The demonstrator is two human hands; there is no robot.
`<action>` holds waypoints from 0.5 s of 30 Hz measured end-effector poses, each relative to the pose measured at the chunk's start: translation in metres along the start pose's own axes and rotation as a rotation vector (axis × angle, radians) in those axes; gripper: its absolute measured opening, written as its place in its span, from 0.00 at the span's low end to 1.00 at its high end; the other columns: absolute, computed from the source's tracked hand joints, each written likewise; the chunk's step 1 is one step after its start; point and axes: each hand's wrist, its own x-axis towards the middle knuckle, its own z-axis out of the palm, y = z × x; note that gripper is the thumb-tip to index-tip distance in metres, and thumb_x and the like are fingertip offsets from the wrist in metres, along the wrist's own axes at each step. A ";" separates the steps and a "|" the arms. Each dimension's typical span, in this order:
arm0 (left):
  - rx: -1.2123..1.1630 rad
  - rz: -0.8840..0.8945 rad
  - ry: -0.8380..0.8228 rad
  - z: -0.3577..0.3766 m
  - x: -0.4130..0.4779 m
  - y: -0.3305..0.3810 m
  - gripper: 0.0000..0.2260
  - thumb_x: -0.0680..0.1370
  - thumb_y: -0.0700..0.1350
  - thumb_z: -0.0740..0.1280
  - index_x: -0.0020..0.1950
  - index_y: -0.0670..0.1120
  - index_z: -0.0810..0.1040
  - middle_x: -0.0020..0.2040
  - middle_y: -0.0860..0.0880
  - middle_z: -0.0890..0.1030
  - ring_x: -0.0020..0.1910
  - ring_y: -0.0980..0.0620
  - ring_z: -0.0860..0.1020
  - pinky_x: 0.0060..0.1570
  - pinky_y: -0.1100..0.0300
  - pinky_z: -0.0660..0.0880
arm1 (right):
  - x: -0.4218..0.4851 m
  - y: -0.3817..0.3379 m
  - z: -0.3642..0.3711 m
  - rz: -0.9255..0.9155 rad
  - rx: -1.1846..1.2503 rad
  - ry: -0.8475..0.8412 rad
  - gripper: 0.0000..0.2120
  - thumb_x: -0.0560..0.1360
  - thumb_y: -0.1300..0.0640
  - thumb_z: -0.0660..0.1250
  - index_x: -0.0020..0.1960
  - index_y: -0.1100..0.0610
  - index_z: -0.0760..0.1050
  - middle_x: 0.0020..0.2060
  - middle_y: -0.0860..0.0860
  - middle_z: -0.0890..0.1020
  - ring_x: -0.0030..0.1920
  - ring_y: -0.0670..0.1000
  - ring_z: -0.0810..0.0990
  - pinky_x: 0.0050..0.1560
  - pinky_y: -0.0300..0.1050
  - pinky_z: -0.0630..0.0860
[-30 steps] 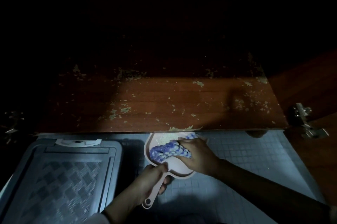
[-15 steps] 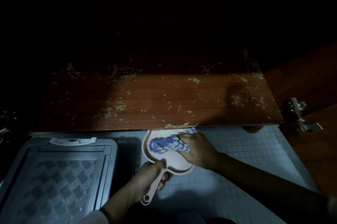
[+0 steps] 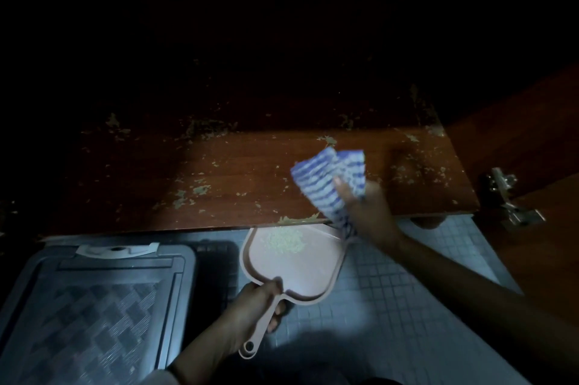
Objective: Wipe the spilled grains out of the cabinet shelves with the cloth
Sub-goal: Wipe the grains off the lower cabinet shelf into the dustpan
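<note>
Right grip (image 3: 372,209) is clenched on blue-striped cloth (image 3: 326,178), left grip (image 3: 250,306) on pink plastic dustpan (image 3: 297,272) held beneath the wooden shelf (image 3: 250,165) edge to catch grains (image 3: 285,240).

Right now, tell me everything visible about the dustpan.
The dustpan looks like pale pink plastic: a flat, raised-rim scoop with a slim handle ending in a hanging hole. The left hand grips the handle, holding its open front just under the shelf edge. A small pile of grains lies near that front.

Head camera, close; looks steeply down onto shelf (image 3: 250,165) and floor (image 3: 407,306).
</note>
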 end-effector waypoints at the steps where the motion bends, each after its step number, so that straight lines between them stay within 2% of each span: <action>1: 0.006 0.006 -0.038 0.000 -0.002 0.001 0.10 0.80 0.41 0.59 0.41 0.38 0.72 0.27 0.45 0.70 0.20 0.52 0.66 0.25 0.61 0.63 | 0.010 -0.001 -0.007 0.027 0.087 0.048 0.13 0.78 0.60 0.63 0.44 0.70 0.77 0.40 0.63 0.83 0.33 0.51 0.82 0.40 0.47 0.79; 3: 0.006 0.023 -0.096 0.001 -0.004 0.003 0.14 0.80 0.41 0.56 0.37 0.39 0.72 0.25 0.46 0.70 0.20 0.52 0.65 0.27 0.60 0.62 | 0.023 -0.011 -0.026 0.056 0.193 0.074 0.07 0.78 0.62 0.62 0.48 0.64 0.77 0.43 0.56 0.82 0.34 0.38 0.80 0.40 0.35 0.77; 4: 0.018 0.029 -0.109 0.002 -0.005 0.003 0.14 0.81 0.42 0.55 0.37 0.40 0.72 0.24 0.47 0.70 0.21 0.52 0.65 0.27 0.59 0.62 | 0.025 -0.014 -0.029 0.043 0.193 0.050 0.06 0.78 0.63 0.62 0.50 0.62 0.76 0.44 0.55 0.81 0.33 0.35 0.79 0.39 0.31 0.76; 6: 0.053 0.041 -0.125 0.005 -0.006 0.003 0.14 0.81 0.43 0.55 0.38 0.39 0.72 0.25 0.47 0.70 0.22 0.52 0.65 0.27 0.60 0.62 | 0.023 -0.008 -0.025 0.001 0.113 -0.004 0.04 0.78 0.64 0.63 0.49 0.62 0.76 0.45 0.55 0.80 0.33 0.34 0.79 0.39 0.29 0.75; 8: 0.062 0.041 -0.133 0.009 -0.006 0.003 0.14 0.82 0.43 0.55 0.41 0.38 0.72 0.26 0.47 0.71 0.22 0.52 0.65 0.27 0.60 0.62 | 0.015 -0.004 -0.014 -0.047 -0.022 -0.015 0.06 0.77 0.64 0.64 0.44 0.66 0.77 0.43 0.60 0.82 0.34 0.40 0.80 0.39 0.34 0.75; 10: 0.061 0.034 -0.143 0.012 -0.007 0.003 0.14 0.81 0.43 0.55 0.42 0.38 0.73 0.27 0.46 0.71 0.23 0.52 0.65 0.26 0.61 0.62 | 0.008 0.000 -0.008 -0.162 -0.192 0.003 0.16 0.77 0.57 0.65 0.42 0.71 0.77 0.39 0.64 0.83 0.36 0.53 0.82 0.39 0.43 0.74; 12: 0.058 0.031 -0.153 0.014 -0.006 0.001 0.14 0.81 0.43 0.54 0.40 0.39 0.72 0.27 0.46 0.70 0.23 0.52 0.65 0.26 0.60 0.62 | 0.000 0.000 -0.009 -0.345 -0.298 -0.041 0.20 0.75 0.51 0.62 0.42 0.68 0.79 0.36 0.60 0.83 0.36 0.55 0.81 0.38 0.45 0.74; 15: 0.022 0.023 -0.155 0.017 -0.007 -0.002 0.13 0.82 0.43 0.55 0.43 0.38 0.72 0.27 0.46 0.70 0.24 0.51 0.65 0.26 0.60 0.61 | -0.015 0.010 -0.007 -0.377 -0.491 -0.312 0.10 0.77 0.57 0.64 0.51 0.63 0.79 0.41 0.58 0.84 0.40 0.55 0.82 0.41 0.43 0.76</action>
